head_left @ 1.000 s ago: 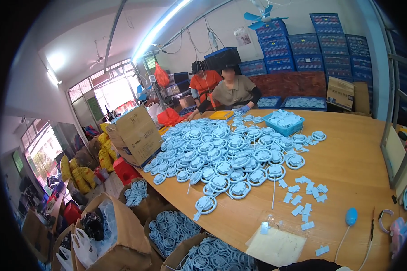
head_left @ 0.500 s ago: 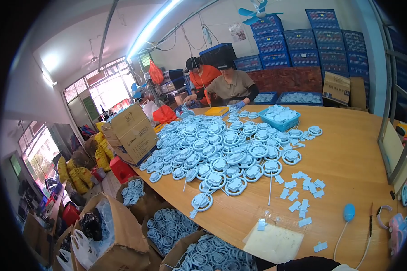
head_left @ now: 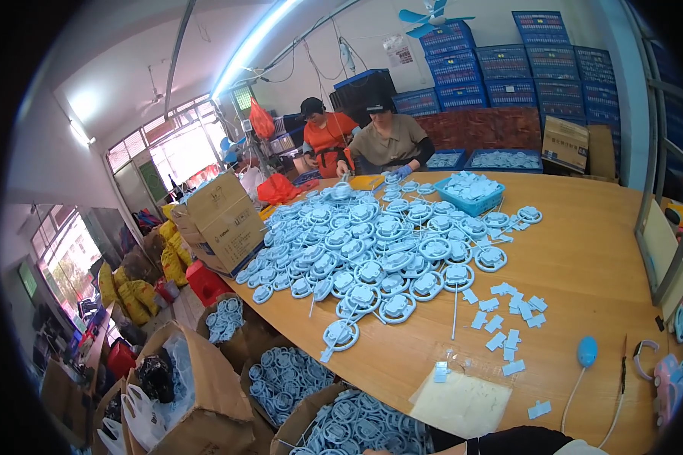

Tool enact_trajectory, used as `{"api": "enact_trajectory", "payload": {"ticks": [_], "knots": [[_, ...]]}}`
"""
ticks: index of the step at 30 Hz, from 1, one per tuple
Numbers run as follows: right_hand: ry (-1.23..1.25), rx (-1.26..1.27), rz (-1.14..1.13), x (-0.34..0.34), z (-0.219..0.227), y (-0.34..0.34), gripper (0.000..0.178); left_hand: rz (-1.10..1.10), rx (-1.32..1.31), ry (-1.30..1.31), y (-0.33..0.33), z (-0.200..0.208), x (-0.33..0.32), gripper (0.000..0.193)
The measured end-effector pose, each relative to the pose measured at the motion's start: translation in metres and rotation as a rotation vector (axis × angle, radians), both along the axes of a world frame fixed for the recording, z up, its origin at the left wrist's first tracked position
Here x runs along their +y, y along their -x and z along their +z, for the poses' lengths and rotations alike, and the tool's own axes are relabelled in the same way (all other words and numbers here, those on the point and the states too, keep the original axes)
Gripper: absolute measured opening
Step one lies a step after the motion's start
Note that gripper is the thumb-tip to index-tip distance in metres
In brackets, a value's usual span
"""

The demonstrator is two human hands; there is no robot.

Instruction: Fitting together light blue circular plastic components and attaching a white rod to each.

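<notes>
Only a sliver of my left hand point(head_left: 379, 452) shows at the lower edge, beside the blue plastic wheels in an open carton; its fingers are cut off by the frame, so what it holds is hidden. A dark sleeve point(head_left: 517, 440) runs toward it from the right. My right hand is out of view. Light-blue wheel-shaped plastic parts point(head_left: 368, 273) lie heaped on the wooden table point(head_left: 584, 250), some with thin white rods. Small flat blue pieces point(head_left: 495, 324) are scattered right of the heap. A pale sheet point(head_left: 463, 398) lies at the near edge with one small piece on it.
Cartons of blue wheels point(head_left: 288, 379) stand below the table's left edge, near a carton with plastic bags point(head_left: 197, 379). A turquoise basket point(head_left: 470, 199) sits on the table. A blue bulb with a tube point(head_left: 587, 353) lies at right. Two people point(head_left: 391, 140) are across the table.
A bit of my hand has come into view at the lower edge by the carton. Across the table, the person in orange has straightened up; the other person's hand has shifted.
</notes>
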State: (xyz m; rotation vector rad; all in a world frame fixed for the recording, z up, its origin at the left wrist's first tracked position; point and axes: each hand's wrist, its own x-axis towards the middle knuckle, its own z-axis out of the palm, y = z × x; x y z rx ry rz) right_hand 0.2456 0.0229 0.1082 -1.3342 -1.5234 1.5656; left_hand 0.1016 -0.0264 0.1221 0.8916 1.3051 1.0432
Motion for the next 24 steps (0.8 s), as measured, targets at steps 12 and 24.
{"api": "enact_trajectory", "payload": {"ticks": [12,24], "knots": [[-0.105,-0.139,0.109,-0.002,0.001,-0.002,0.060,0.053,0.056,0.024,0.009,-0.019,-0.007,0.067],[-0.084,-0.118,0.029,0.001,0.007,-0.001,0.064,-0.015,0.061,0.017,0.015,-0.036,0.000,0.071]]}}
